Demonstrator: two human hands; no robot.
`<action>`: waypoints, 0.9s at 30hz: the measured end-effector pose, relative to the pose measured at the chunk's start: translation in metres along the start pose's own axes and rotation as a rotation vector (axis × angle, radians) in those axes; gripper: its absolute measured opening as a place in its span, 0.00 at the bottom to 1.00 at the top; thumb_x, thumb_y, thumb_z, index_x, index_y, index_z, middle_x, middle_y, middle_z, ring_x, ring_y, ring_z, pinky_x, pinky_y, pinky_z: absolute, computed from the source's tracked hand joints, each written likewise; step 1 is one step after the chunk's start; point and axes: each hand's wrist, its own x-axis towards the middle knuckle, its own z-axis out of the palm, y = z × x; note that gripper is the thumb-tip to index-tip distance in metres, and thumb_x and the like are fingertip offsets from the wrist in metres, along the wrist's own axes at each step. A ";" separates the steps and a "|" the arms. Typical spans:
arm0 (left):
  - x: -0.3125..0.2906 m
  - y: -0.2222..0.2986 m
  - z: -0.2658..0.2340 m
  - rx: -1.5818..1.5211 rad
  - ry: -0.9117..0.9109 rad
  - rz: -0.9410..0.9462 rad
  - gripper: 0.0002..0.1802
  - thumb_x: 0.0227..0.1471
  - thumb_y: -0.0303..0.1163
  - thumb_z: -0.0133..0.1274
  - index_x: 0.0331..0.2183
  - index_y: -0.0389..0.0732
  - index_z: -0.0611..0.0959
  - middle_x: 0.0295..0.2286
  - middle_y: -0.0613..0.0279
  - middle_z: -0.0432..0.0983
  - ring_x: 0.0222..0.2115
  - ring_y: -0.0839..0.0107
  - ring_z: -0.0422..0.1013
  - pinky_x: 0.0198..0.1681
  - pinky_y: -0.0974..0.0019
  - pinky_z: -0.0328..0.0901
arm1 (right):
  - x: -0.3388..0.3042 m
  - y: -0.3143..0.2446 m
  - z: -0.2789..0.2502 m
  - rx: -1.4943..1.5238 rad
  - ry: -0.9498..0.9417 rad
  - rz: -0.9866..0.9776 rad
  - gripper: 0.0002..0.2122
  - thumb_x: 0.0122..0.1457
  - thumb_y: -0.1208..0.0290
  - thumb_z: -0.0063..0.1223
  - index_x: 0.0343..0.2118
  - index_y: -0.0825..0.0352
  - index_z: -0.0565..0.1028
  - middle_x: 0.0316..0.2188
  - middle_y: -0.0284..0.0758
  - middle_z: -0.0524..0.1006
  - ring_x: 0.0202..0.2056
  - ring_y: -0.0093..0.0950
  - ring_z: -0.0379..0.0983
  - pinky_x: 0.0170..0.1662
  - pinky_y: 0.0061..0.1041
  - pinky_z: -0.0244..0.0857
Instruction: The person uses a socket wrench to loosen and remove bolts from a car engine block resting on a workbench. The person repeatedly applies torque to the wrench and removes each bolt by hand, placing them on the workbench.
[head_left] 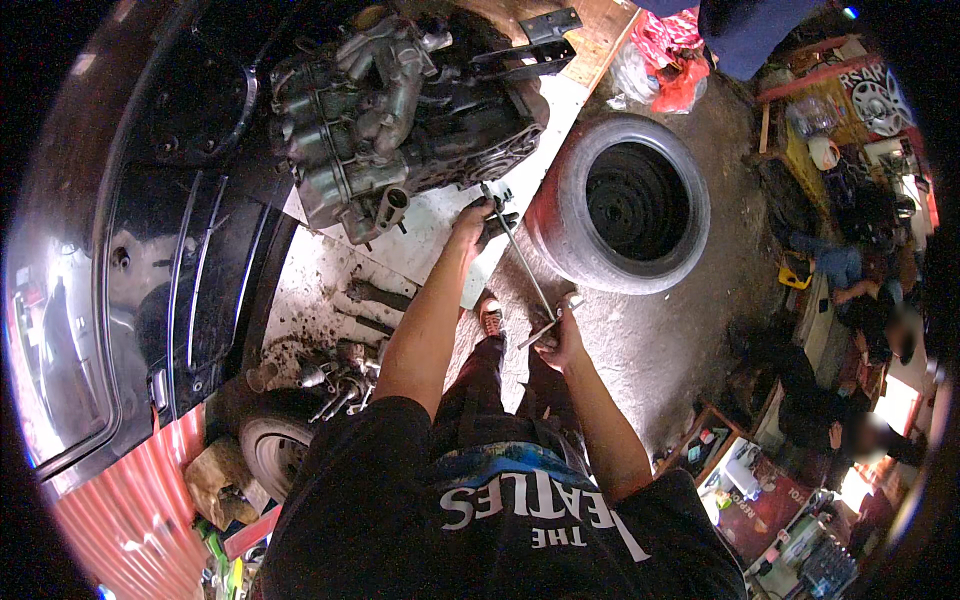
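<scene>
The person stands and looks down at an engine block point(400, 110) that lies on a pale board point(440, 225) on the workshop floor; the engine is grey and oily, with a row of round pipes on its left side and a black bracket point(530, 50) at the top. A long T-handle wrench point(522, 262) goes from the lower edge of the engine down to the right. The left hand point(478, 218) is at the upper end of the wrench shaft, close against the engine; its grip is closed around the shaft near the socket, the fingers wrapped over it. The right hand point(560, 335) is at the lower end; its grip is pressed together on the cross handle of the wrench, with the bar coming out on both sides of the fist. Both forearms are bare and come in from the lower edge, and the two hands are well apart along the tool.

Just to the right of the wrench a tyre point(625, 205) lies flat on the floor; its hole is dark. A foot in a shoe point(491, 318) shows between the arms, beside the board. To the left of the board there are loose metal parts point(335, 380) in a small heap on the dirty floor; beside them is a dark car body point(150, 250) and below it a wheel point(275, 450). At the top a red plastic bag point(680, 75) lies near the tyre; on the right side other people sit near a cluttered counter point(750, 490).
</scene>
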 end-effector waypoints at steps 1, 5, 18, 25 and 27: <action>0.000 -0.001 0.003 0.023 0.015 0.003 0.12 0.59 0.31 0.47 0.40 0.32 0.72 0.37 0.48 0.75 0.37 0.46 0.76 0.43 0.48 0.75 | -0.002 0.004 -0.013 0.042 0.048 -0.103 0.20 0.61 0.46 0.46 0.33 0.63 0.69 0.19 0.33 0.69 0.16 0.27 0.63 0.17 0.24 0.57; 0.004 -0.001 0.002 0.085 0.051 0.026 0.13 0.59 0.31 0.48 0.42 0.32 0.71 0.37 0.49 0.74 0.37 0.46 0.76 0.42 0.48 0.75 | -0.017 0.023 -0.051 -1.259 0.709 -1.175 0.25 0.52 0.66 0.60 0.51 0.68 0.63 0.41 0.48 0.68 0.42 0.46 0.66 0.45 0.45 0.64; -0.006 0.008 0.014 0.013 0.069 -0.031 0.11 0.59 0.31 0.49 0.41 0.34 0.75 0.37 0.53 0.76 0.29 0.55 0.78 0.33 0.58 0.78 | 0.008 -0.002 -0.015 -0.737 0.275 -0.306 0.18 0.64 0.53 0.42 0.30 0.65 0.73 0.16 0.34 0.72 0.14 0.31 0.67 0.18 0.30 0.61; -0.005 0.007 0.014 0.035 0.114 -0.012 0.10 0.58 0.28 0.51 0.39 0.32 0.74 0.34 0.54 0.75 0.28 0.54 0.78 0.33 0.56 0.78 | -0.013 0.002 -0.007 -0.091 0.208 -0.138 0.24 0.61 0.42 0.44 0.40 0.64 0.70 0.22 0.34 0.72 0.16 0.25 0.65 0.16 0.21 0.56; -0.003 0.006 0.019 0.035 0.079 -0.015 0.10 0.57 0.28 0.51 0.39 0.32 0.74 0.33 0.55 0.75 0.28 0.54 0.78 0.34 0.56 0.78 | -0.016 0.013 -0.028 -0.452 0.484 -0.598 0.27 0.60 0.49 0.50 0.52 0.66 0.61 0.34 0.41 0.74 0.27 0.31 0.72 0.32 0.35 0.68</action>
